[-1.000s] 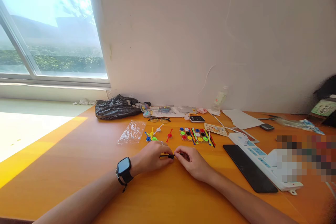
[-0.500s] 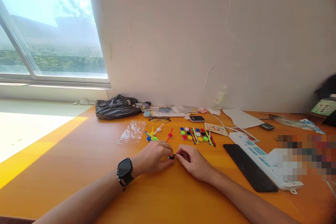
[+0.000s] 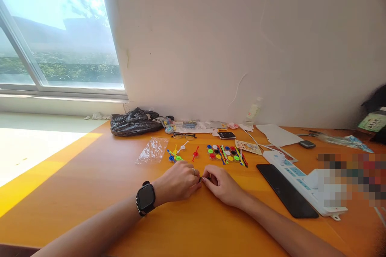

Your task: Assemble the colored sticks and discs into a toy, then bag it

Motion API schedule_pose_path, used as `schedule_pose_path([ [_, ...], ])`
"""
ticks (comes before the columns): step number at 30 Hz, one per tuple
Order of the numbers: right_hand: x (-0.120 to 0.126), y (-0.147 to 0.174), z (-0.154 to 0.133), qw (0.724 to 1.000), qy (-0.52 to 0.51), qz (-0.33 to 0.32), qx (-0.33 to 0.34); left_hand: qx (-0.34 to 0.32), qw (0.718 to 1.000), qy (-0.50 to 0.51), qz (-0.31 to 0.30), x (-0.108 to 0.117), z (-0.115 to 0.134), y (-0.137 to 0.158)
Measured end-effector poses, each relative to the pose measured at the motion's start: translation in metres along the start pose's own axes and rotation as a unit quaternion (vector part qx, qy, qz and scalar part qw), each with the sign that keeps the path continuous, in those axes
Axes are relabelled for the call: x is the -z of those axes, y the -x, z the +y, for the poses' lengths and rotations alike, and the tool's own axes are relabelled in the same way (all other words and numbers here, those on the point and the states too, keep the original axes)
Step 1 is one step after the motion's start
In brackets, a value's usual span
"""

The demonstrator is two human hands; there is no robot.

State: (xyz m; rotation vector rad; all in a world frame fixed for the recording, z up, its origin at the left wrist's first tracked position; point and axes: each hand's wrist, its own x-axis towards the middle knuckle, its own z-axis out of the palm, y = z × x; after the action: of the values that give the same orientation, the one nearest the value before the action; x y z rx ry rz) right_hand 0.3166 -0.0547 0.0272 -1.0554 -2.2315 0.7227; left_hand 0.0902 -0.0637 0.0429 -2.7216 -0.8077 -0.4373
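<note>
In the middle of the desk my left hand [image 3: 178, 180] is closed, its fingertips around a small dark piece mostly hidden by the fingers. Facing it, my right hand [image 3: 222, 186] pinches a thin black stick [image 3: 201, 180] between thumb and forefinger, and its tip meets the left fingertips. Beyond the left hand lie coloured spinners, each an arrow on a round base: a red spinner [image 3: 196, 154] and a cluster with a yellow spinner [image 3: 175, 152]. Past the right hand, several round coloured bases [image 3: 218, 156] sit in groups with loose coloured arrows [image 3: 241, 158] beside them.
A clear plastic bag [image 3: 152, 150] lies left of the spinners. Behind are a black plastic bag [image 3: 135, 122], eyeglasses [image 3: 183, 136] and a small black-and-white device [image 3: 226, 135]. On the right, a black phone [image 3: 286, 190] lies along a white power strip [image 3: 294, 172].
My left hand has rolled over and closed further, hiding the black round piece that showed at its fingertips. My right hand has hardly moved.
</note>
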Motion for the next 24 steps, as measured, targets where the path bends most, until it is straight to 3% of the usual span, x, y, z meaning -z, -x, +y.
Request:
schedule_pose_path([
  [6, 0.009, -0.002, -0.007, 0.998, -0.026, 0.048, -0.009, 0.075, 0.994, 0.069, 0.042, -0.001, 0.003, 0.001],
  [12, 0.018, -0.004, -0.001, 0.988, -0.096, 0.086, -0.083, 0.115, 0.981, 0.128, 0.091, 0.006, -0.002, 0.001],
  [15, 0.018, -0.003, -0.003, 0.976, -0.162, 0.054, -0.132, 0.152, 0.968, 0.146, 0.137, 0.015, -0.008, 0.001],
  [19, 0.019, -0.001, -0.014, 0.964, -0.218, -0.015, -0.150, 0.251, 0.945, 0.116, 0.176, 0.020, -0.023, 0.002],
  [24, 0.019, 0.000, -0.016, 0.971, -0.201, 0.022, -0.125, 0.338, 0.932, 0.018, 0.133, 0.017, -0.043, 0.008],
])
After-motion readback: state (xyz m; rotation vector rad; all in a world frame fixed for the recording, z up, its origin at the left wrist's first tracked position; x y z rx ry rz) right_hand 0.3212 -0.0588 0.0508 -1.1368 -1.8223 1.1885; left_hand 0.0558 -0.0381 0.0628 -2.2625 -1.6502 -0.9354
